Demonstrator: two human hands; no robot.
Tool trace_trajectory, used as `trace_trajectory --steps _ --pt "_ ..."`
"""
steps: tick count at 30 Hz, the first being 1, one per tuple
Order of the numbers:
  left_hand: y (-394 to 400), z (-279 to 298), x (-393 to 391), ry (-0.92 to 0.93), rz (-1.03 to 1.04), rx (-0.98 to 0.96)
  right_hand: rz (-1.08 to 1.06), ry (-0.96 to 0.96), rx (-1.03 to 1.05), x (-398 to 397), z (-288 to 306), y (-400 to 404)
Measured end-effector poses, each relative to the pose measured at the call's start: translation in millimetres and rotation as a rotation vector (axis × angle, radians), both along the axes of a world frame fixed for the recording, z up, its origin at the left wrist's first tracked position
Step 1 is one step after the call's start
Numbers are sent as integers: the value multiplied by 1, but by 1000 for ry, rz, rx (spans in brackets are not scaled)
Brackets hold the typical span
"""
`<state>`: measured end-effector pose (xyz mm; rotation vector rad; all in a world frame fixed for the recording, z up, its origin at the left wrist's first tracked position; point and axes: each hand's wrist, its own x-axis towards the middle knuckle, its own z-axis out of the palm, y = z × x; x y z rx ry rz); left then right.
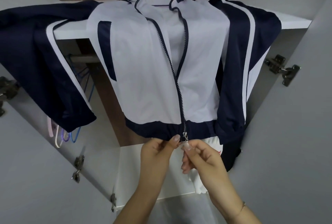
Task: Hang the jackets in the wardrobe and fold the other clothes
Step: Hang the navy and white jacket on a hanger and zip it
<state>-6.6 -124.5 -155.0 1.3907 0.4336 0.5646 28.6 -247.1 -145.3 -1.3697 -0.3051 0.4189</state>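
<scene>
A white and navy jacket hangs down from the front edge of a white shelf inside the open wardrobe, its collar up on the shelf top and its sleeves spread toward the shelf's left and right ends. The zipper is open from the collar down to the navy hem band.

At the hem, the left hand pinches the band just left of the zipper. The right hand pinches the hem end just under the metal zipper pull, fingertips pressed together.

Behind the left sleeve, a rail under the shelf carries hangers in blue, pink, white and purple. White cloth shows behind the right hand. Grey doors with metal hinges stand open on both sides.
</scene>
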Motion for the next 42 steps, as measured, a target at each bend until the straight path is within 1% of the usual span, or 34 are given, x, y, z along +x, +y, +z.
trace_trajectory --steps 3,7,12,14,16,17,18,19,20,21,22,24,25,27,30,32,33,36,39,42 --pt "6 -1 -1 47 13 90 91 144 123 6 14 -1" --pt "11 -6 -4 106 3 177 88 238 134 31 47 6" --pt "32 -28 -20 216 11 148 120 108 215 70 116 16" --pt "42 -34 -28 269 -16 110 138 99 239 84 140 21" --pt "53 -34 -38 318 -93 110 169 78 182 92 157 29" --pt "57 -33 -44 371 -139 168 184 48 124 95 162 33" --pt "62 -30 -48 440 -160 288 196 8 61 96 165 36" --pt "65 -25 -52 495 -133 447 204 -39 3 97 166 38" --pt "67 -15 -53 495 -58 588 213 -86 -48 98 166 38" --pt "67 -2 -50 425 28 678 223 -126 -91 98 166 37" --pt "64 14 -43 309 90 717 233 -154 -121 98 166 35" --pt "53 44 -19 83 138 744 249 -177 -140 97 165 32" --pt "48 56 -5 16 138 757 252 -180 -139 96 165 30" --pt "38 75 24 -48 121 751 251 -184 -135 94 167 28" --pt "28 88 53 -119 132 717 264 -186 -132 89 170 24" --pt "27 89 62 -188 181 734 289 -121 -98 89 174 21" --pt "28 88 65 -216 187 717 306 -54 -63 90 177 20" --pt "34 81 63 -201 114 591 331 154 59 97 193 21" --pt "41 70 53 -114 11 502 351 198 109 108 218 25" --pt "52 52 39 10 -64 493 376 265 175 125 241 34"
